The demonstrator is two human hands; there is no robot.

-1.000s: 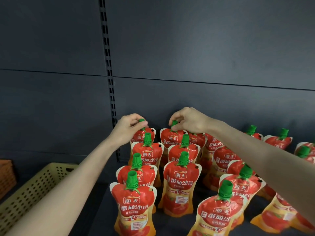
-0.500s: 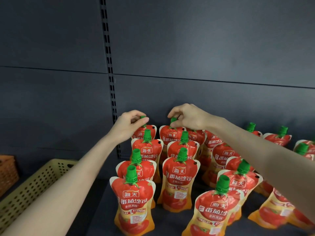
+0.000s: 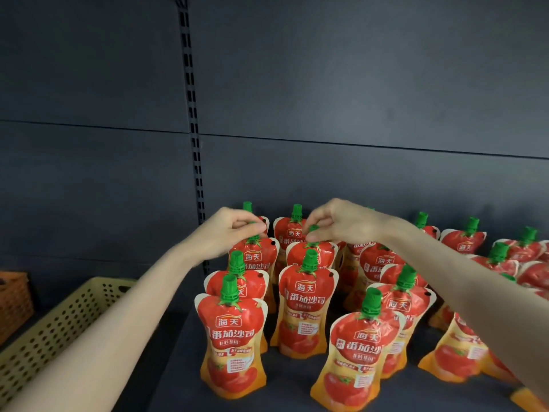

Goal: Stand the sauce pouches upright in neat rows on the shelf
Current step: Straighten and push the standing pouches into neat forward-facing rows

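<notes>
Several red and orange sauce pouches with green caps stand on the dark shelf (image 3: pixel 166 367). The left row runs back from the front pouch (image 3: pixel 230 343); a second row starts at another pouch (image 3: pixel 306 307). My left hand (image 3: pixel 228 230) pinches the cap of the left row's second pouch from the back (image 3: pixel 255 258). My right hand (image 3: pixel 335 221) pinches the cap of the second row's matching pouch (image 3: pixel 315 254). Behind them the two rearmost pouches (image 3: pixel 294 230) stand free with caps showing.
More pouches (image 3: pixel 463 352) crowd the right side, some leaning and overlapping. A cream perforated basket (image 3: pixel 59 325) sits at the lower left, with a brown basket (image 3: pixel 12 298) beyond it. A slotted upright rail (image 3: pixel 193 138) runs up the back wall.
Both hands have left the caps of the rearmost pouches and come forward to the caps of the pouches just in front. The camera has drawn slightly closer.
</notes>
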